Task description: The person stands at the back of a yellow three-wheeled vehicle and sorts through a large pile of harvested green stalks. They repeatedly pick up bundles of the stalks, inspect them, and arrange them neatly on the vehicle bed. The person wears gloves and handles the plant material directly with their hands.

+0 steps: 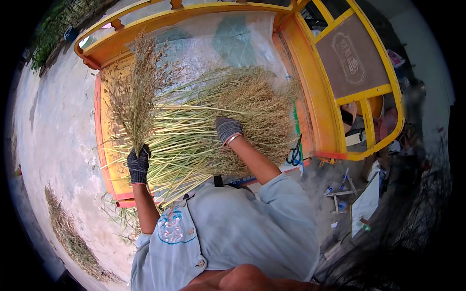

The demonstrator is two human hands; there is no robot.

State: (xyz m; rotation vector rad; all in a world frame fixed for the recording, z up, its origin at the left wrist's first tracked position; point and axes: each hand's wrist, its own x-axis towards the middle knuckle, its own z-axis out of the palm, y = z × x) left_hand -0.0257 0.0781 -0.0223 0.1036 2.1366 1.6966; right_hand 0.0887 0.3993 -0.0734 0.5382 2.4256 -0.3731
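Observation:
A tall bundle of dry, brownish seed-head stalks (pixel 133 97) stands upright in my left hand (pixel 139 164). The dark knitted glove is closed around its lower stems, with the seed heads spreading upward. My right hand (pixel 228 130), in a grey knitted glove, rests on the wide pile of similar stalks (pixel 179 140). Its fingers curl down into the pile, and what they hold is hidden. Pale cut stems in the pile point left, while the bushy seed heads (pixel 262 97) lie to the right. A pair of black-handled scissors (pixel 294 155) lies at the pile's right edge.
The pile lies on a yellow cart bed (pixel 114 169) partly covered by a clear plastic sheet (pixel 233 41). Yellow railings (pixel 335 102) bound its right side and far side. More dry stalks (pixel 73 237) lie on the concrete at left. A small stand (pixel 340 194) is at lower right.

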